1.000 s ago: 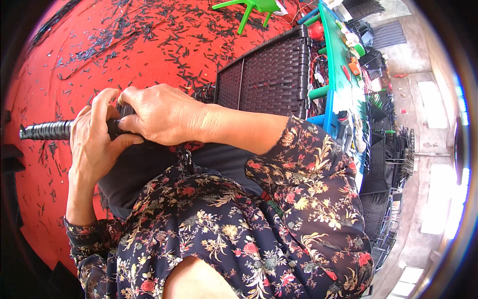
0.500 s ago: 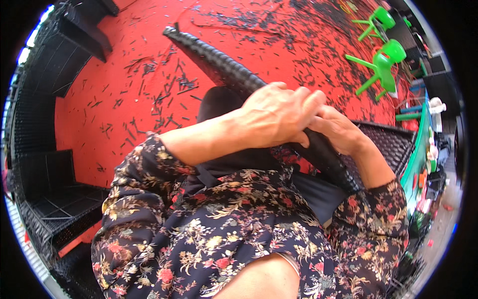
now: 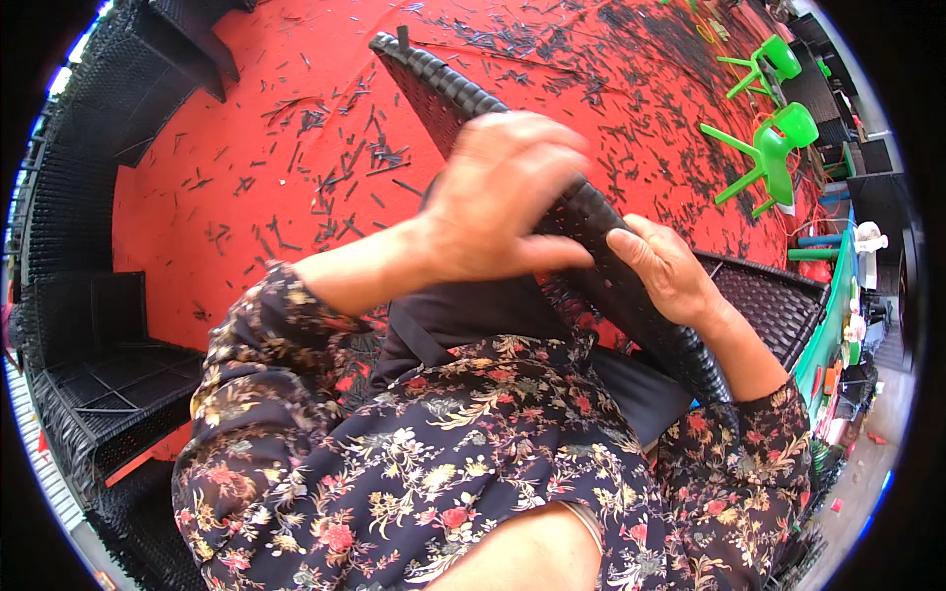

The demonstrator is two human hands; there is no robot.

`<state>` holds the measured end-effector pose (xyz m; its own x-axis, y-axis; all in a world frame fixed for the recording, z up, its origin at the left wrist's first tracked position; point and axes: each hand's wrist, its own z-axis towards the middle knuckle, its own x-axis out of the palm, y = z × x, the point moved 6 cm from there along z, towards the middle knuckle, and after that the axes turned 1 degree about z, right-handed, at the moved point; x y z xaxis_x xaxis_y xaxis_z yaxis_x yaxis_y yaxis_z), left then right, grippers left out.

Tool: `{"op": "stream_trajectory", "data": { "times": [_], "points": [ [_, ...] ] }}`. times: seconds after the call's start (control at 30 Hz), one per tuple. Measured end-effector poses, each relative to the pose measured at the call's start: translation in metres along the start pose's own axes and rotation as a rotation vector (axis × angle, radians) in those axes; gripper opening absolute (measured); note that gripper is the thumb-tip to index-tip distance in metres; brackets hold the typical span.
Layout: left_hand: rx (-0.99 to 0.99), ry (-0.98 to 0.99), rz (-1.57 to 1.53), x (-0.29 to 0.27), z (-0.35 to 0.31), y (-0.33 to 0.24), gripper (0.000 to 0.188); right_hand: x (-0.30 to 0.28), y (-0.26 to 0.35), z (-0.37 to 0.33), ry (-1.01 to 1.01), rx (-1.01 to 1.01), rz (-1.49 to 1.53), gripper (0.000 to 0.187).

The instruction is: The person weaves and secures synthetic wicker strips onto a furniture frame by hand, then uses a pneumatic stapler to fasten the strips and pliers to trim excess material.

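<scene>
Woven black wicker panel [image 3: 591, 236], ribbed and semi-matt, at centre; smooth glossy green plastic chairs [image 3: 774, 148] at two o'clock; matt red floor [image 3: 227, 197]; soft floral cloth sleeves [image 3: 325, 443].

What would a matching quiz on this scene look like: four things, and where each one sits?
Things:
1. woven bar
2. green stools
3. woven frame
4. right hand

Places:
A. lower left edge
B. upper right, on the red floor
C. running up the middle, under the left hand
D. right of centre, on the bar's lower part

Pairs: 1-C, 2-B, 3-A, 4-D
</scene>
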<state>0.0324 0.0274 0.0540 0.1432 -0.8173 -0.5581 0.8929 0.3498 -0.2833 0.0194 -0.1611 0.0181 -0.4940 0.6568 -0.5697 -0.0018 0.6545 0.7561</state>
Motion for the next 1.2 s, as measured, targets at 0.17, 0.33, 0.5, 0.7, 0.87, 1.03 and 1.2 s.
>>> {"op": "stream_trajectory", "data": {
  "times": [0.17, 0.33, 0.5, 0.7, 0.87, 1.03, 1.2],
  "points": [
    [-0.368, -0.272, 0.120, -0.024, -0.067, 0.083, 0.051, 0.000, -0.010, -0.002, 0.019, -0.013, 0.136, 0.053],
    [-0.762, -0.297, 0.149, -0.022, -0.099, 0.171, 0.049, -0.007, 0.001, -0.004, 0.072, -0.061, 0.166, 0.049],
    [-0.841, -0.243, -0.350, 0.021, -0.097, 0.218, 0.040, -0.004, 0.005, 0.002, 0.027, -0.164, 0.134, 0.041],
    [-0.915, -0.195, -0.268, 0.032, -0.080, 0.210, 0.052, -0.012, 0.003, -0.008, -0.089, -0.095, -0.034, 0.045],
    [-0.814, -0.205, -0.286, 0.032, -0.062, 0.190, 0.048, -0.022, -0.002, -0.024, -0.121, -0.062, -0.001, 0.045],
    [-0.647, -0.133, -0.797, -0.002, -0.017, 0.173, 0.033, -0.032, -0.009, -0.039, -0.163, -0.028, 0.094, 0.043],
    [-0.679, 0.002, -0.858, -0.031, 0.005, 0.165, 0.024, -0.030, -0.002, -0.037, -0.143, -0.008, 0.057, 0.043]
  ]
}}
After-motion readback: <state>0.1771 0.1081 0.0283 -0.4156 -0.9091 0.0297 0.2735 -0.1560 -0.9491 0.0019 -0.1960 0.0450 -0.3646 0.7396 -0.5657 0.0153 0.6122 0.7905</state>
